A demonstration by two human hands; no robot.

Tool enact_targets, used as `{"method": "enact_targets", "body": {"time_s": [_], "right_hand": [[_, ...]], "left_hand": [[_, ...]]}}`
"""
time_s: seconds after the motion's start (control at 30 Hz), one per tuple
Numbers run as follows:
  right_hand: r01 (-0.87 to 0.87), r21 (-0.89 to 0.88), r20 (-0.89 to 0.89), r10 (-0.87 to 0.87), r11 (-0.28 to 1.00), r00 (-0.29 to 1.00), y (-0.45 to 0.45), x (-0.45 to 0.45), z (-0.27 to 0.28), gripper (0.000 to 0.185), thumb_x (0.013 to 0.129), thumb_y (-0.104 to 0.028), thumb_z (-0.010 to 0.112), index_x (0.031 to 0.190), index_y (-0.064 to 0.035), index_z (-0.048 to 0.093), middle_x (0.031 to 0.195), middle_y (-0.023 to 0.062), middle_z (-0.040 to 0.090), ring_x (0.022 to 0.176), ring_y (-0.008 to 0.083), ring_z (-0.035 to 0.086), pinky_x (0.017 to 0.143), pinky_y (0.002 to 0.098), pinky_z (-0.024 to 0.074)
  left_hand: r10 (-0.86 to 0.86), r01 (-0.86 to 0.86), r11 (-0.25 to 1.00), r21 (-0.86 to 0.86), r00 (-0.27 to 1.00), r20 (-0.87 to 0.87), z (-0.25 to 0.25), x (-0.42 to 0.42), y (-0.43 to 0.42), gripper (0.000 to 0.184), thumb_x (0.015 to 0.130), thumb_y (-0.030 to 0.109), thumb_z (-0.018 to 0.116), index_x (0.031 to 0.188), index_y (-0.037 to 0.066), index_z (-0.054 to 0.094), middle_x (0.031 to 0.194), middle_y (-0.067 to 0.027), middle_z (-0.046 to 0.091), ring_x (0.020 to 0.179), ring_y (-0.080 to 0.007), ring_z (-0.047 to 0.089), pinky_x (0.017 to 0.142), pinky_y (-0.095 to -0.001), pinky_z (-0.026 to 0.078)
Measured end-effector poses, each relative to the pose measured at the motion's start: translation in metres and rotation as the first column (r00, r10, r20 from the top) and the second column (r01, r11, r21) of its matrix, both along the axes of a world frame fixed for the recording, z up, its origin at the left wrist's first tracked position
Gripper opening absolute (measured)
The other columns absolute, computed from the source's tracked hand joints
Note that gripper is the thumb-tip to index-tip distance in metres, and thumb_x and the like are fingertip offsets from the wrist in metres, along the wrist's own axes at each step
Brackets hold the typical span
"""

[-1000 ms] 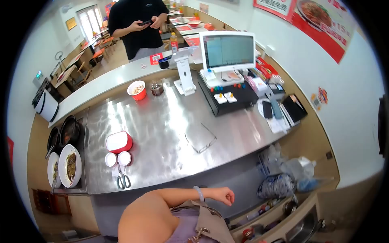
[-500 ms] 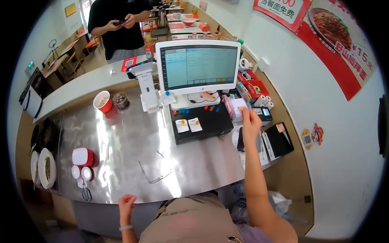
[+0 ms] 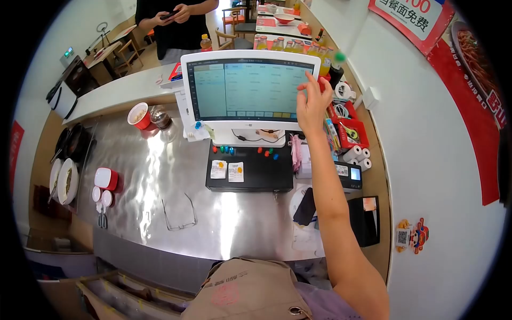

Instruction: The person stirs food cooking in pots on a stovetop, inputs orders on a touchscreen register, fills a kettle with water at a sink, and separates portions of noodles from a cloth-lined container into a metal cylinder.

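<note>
My right hand point(image 3: 313, 104) is raised at the right side of a white touchscreen monitor point(image 3: 256, 90). Its index finger points at the upper right of the lit display; whether the fingertip touches the glass I cannot tell. Nothing is held, and the fingers are apart. Under the monitor sits a black cash drawer point(image 3: 250, 185) with two small paper slips point(image 3: 236, 172) and several coloured pegs on top. Beside my forearm lie a dark phone-like object point(image 3: 305, 206) and a black device with a small lit screen point(image 3: 349, 175). My left hand is outside the view.
Eyeglasses point(image 3: 182, 228) lie on the steel counter point(image 3: 202, 240). Leftward are scissors point(image 3: 102, 220), a red-and-white container point(image 3: 106, 178), a red cup point(image 3: 140, 117) and white bowls point(image 3: 67, 181). A red box point(image 3: 352, 130) and paper rolls point(image 3: 358, 154) stand at right. Across the counter a person point(image 3: 176, 26) holds a phone.
My right hand has risen from the items right of the cash drawer to the monitor's upper right. My left hand has left the view. The camera view has shifted.
</note>
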State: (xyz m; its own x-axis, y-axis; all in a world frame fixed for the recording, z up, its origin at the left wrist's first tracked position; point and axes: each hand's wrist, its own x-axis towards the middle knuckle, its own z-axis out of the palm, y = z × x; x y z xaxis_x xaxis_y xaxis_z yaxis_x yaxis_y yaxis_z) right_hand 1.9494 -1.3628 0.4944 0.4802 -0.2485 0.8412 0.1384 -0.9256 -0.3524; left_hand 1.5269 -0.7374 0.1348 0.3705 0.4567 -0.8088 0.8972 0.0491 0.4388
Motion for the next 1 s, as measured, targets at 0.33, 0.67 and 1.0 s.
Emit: {"method": "enact_targets", "body": {"time_s": [0.33,0.67,1.0], "right_hand": [[-0.033,0.019,0.03,0.033,0.999,0.999,-0.01,-0.012,-0.005,0.012,0.07,-0.008,0.051,0.081,-0.0078,0.054,0.124,0.0067,0.052,0.117,0.0333,0.031,0.099,0.046,0.0189],[-0.046,0.011,0.013,0.045,0.999,0.999,0.01,-0.018,-0.03,0.009,0.07,-0.011,0.055,0.078,-0.009,0.056,0.115,0.0049,0.058,0.113,0.0334,0.034,0.094,0.0466,0.0229],[0.101,-0.093,-0.008,-0.102,0.99,0.995,0.025,-0.017,-0.047,0.005,0.07,-0.012,0.056,0.074,-0.0092,0.055,0.107,0.0018,0.061,0.108,0.0305,0.038,0.092,0.0423,0.0246]], "left_hand": [[-0.083,0.084,0.996,-0.002,0.991,0.101,0.031,0.015,-0.014,0.013,0.07,0.007,0.056,0.059,0.0,0.056,0.055,-0.004,0.054,0.048,-0.0123,0.049,0.042,-0.0299,0.038],[-0.127,0.118,0.99,0.082,0.985,0.115,0.015,0.017,0.006,0.005,0.069,0.001,0.061,0.065,-0.002,0.06,0.062,-0.0061,0.059,0.052,-0.0134,0.052,0.047,-0.0287,0.042],[0.036,-0.032,0.999,-0.023,0.967,0.251,-0.051,-0.018,0.06,0.006,0.07,0.0,0.064,0.068,-0.004,0.06,0.065,-0.0082,0.06,0.056,-0.0153,0.054,0.05,-0.0312,0.044]]}}
